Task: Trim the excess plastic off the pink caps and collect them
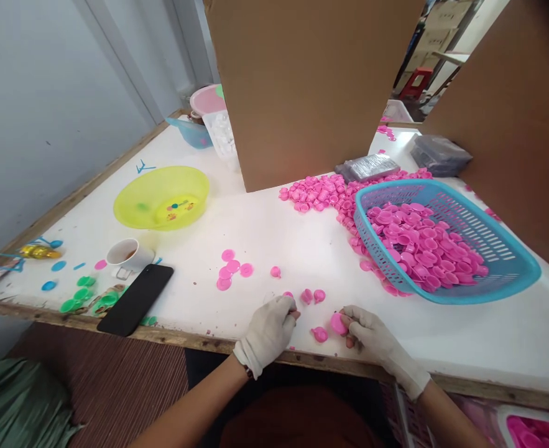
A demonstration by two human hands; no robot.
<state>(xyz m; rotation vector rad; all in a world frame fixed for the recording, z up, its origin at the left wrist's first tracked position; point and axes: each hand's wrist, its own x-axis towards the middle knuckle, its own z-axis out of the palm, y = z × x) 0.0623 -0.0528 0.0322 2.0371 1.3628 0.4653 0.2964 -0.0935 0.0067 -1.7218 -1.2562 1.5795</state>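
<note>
My right hand [367,336], in a light glove with bare fingertips, pinches a small round pink plastic piece [338,323] near the table's front edge. Just left of it lies a small pink toy cup [319,335]. My left hand [269,330], gloved the same way, is closed, thumb against fingers; what it grips, if anything, is hidden. A pink piece [288,294] shows just beyond its knuckles; I cannot tell whether they touch. Two more pink toy cups [313,296] sit between and beyond my hands, and another small pink cup [275,272] lies farther out.
A blue basket [516,261] of pink pieces stands right, beside a pile of pink cups [318,191]. Flat pink discs [232,266], a yellow bowl [134,199], a white mug [140,256] and a black phone [137,300] lie left. A tall cardboard sheet [302,87] blocks the back.
</note>
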